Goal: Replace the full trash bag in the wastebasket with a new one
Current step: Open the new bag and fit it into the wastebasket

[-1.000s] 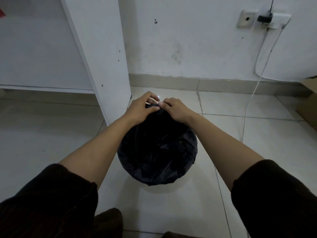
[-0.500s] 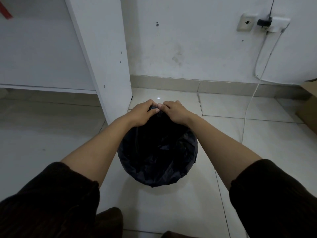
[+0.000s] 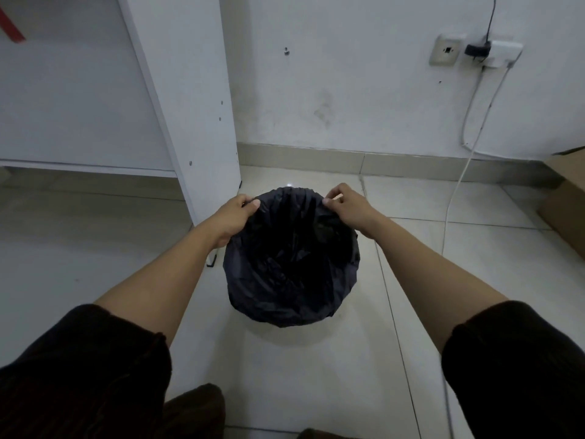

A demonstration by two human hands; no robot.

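Observation:
A black trash bag [image 3: 289, 264] covers the round wastebasket on the tiled floor; the basket itself is hidden under the plastic. The bag's mouth is spread open and its inside is dark. My left hand [image 3: 232, 217] pinches the bag's rim at the far left. My right hand [image 3: 346, 205] pinches the rim at the far right. The two hands are about a basket's width apart.
A white cabinet panel [image 3: 186, 99] stands just left of the basket. A white wall with a socket and plug [image 3: 474, 52] is behind, its cable [image 3: 456, 191] hanging to the floor on the right. A cardboard box [image 3: 566, 198] sits at the right edge.
My hands were together at the far side of the bag's rim. They have moved apart, left and right, pulling the bag's mouth open across the basket.

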